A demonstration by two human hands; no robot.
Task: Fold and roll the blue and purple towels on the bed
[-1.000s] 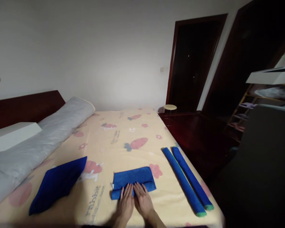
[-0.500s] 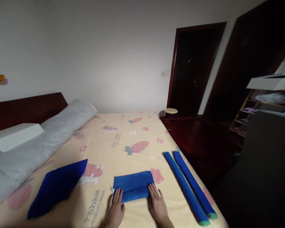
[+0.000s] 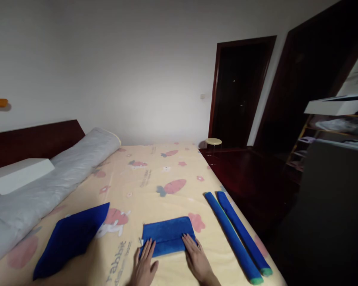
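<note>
A blue towel (image 3: 168, 229), with a small white tag at its left edge, lies on the bed with its near part folded over. The fingers of my left hand (image 3: 144, 262) rest flat on its near left corner. On the near right corner, my right hand (image 3: 197, 256) presses with outstretched fingers. Farther left lies another blue cloth (image 3: 73, 240), spread flat. Two long blue cloth rolls (image 3: 231, 234) with green ends lie side by side to the right.
The bed's patterned sheet (image 3: 149, 198) is under everything. Along the left side runs a grey rolled mat or quilt (image 3: 77, 163) with a white box (image 3: 22, 172) on it. A stool (image 3: 213, 141) stands beyond the bed's right edge, near a dark door (image 3: 241, 95).
My right hand's fingers have slid slightly left and inward on the towel. My left hand stays at its corner. The view has tilted up a little.
</note>
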